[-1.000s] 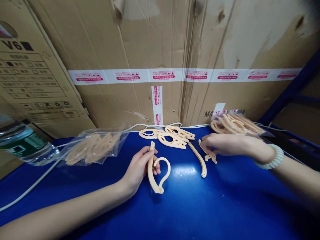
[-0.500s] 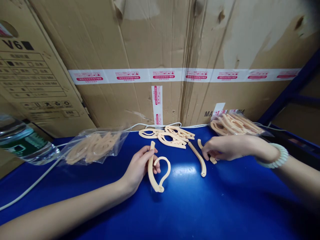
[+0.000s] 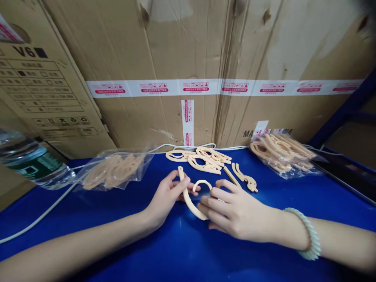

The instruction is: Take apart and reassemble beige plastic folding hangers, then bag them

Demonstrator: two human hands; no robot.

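My left hand is closed on the arm of a beige plastic folding clothes hanger, thumb in front and fingers behind. The hanger's curved hook rises beside the arm. Around the lower joint, where hook and arm meet, my right hand has its fingers closed; they hide that joint and any small piece in them. Just beyond the right hand lie a loose hanger arm and a pale hanger piece with a curved end.
Several folded beige hangers lie at the back. Clear bags of hanger parts rest to the left and right. A water bottle stands far left, near a white cable. Cardboard boxes wall off the blue table.
My right hand has left the loose pieces on the right and come to the hanger's lower joint. The left hand keeps its grip, with the hanger tilted a little more.
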